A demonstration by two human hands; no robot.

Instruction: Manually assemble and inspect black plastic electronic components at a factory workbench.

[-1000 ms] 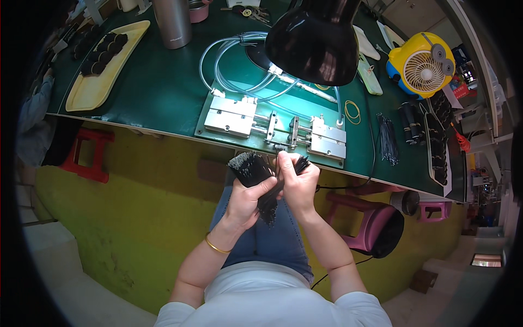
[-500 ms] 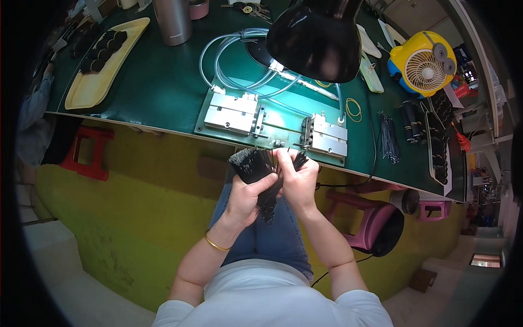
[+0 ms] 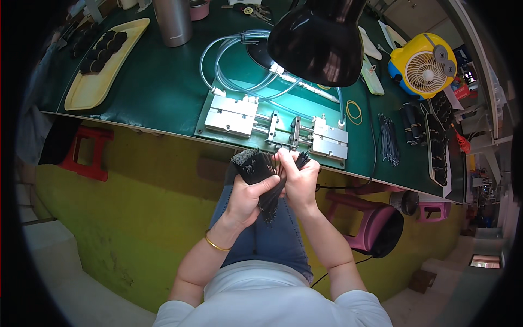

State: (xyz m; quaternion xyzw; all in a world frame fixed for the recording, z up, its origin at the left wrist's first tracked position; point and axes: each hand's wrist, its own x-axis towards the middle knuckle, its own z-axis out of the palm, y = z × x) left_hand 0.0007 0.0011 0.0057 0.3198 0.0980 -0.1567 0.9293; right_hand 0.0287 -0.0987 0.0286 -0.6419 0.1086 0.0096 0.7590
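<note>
My left hand (image 3: 243,199) is closed around a thick bundle of thin black wires (image 3: 251,166), whose cut ends fan out at the top while the tails hang below. Close beside it, my right hand (image 3: 301,184) grips a smaller bunch of the same wires (image 3: 302,158) between thumb and fingers. Its fingertips reach the front edge of a pneumatic clamping fixture (image 3: 261,143). The fixture's left cylinder (image 3: 230,115) and right cylinder (image 3: 329,139) push their jaws toward each other, with a narrow gap left between. Whether a wire end sits in that gap is hard to make out.
A black lamp (image 3: 318,41) overhangs the fixture, with clear hoses (image 3: 218,68) looping behind. Leftward are a yellow tray (image 3: 81,92) and a steel tumbler (image 3: 173,22). Rightward lie a wire bundle (image 3: 388,139), black rolls (image 3: 412,122) and a yellow fan (image 3: 425,65). Pink stool (image 3: 370,223) below.
Both fixture jaws have slid inward from beside their cylinders and now stand close together, rods showing. My hands stay nearly in place, still holding the wires.
</note>
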